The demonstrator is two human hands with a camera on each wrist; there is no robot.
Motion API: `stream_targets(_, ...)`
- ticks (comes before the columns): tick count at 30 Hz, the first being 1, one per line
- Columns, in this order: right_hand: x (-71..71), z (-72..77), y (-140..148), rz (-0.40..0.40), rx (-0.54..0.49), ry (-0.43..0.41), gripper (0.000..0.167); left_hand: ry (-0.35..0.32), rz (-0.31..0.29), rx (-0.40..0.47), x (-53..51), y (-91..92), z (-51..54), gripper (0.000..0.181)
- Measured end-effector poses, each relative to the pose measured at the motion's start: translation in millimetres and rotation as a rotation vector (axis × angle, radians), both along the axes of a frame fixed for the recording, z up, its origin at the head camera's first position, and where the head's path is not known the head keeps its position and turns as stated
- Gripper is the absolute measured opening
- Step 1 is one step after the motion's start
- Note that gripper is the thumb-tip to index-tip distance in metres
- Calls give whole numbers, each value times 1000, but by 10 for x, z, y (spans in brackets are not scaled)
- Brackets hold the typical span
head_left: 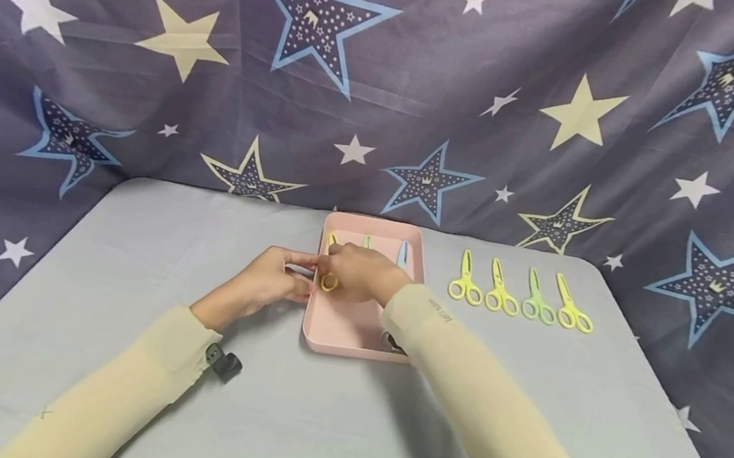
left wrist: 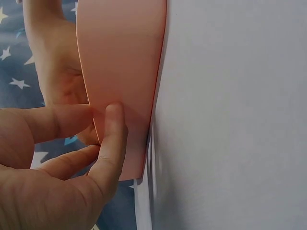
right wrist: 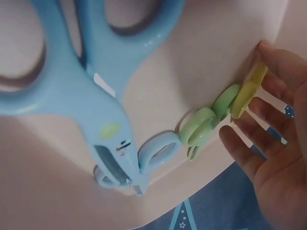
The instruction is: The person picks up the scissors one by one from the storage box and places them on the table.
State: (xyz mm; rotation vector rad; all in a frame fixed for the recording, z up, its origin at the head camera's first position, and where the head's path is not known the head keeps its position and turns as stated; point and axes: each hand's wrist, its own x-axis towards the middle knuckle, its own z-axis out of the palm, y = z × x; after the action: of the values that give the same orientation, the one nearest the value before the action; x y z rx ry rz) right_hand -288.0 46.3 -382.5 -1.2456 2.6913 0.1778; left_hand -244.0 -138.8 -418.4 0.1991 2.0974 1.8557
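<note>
Right hand (head_left: 362, 268) lowered into the pink tray (head_left: 343, 328), the person in the head view has its fingers on a yellow pair of scissors (head_left: 332, 239), the blade just beyond the fingers and a handle ring on their near side. A green pair (head_left: 367, 241) pokes out past the knuckles, and a light-blue pair (head_left: 403, 254) shows beyond the wrist. Left of that hand, the left hand (head_left: 263, 281) meets the tray's side wall. Well to the right hand's right, a row of four scissors (head_left: 534, 296), three yellow and one green, lies on the grey table (head_left: 245, 414). From the left wrist, I see the tray wall pinched, one fingertip (left wrist: 115, 117) pressed outside it and others reaching over the rim. From the right wrist, thumb and forefinger hold the yellow pair while the remaining fingers spread loosely; green handles sit beside them, and large blue scissors (right wrist: 103, 108) loom nearest the camera.
</note>
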Motion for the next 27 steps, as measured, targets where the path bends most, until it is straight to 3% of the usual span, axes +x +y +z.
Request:
stream_targets(12,-2,29,-93,-5,21,-39,22,-8,4,-16,-8,-17,-7,61)
stream_targets(19,2,-3,-98,-8,108,-3,26,-28,-7,-1,-6,-27,-4,61)
stream_targets(27,40,32,-107,-15,121,-5,25,-24,-10,12,-10,-23,2,62)
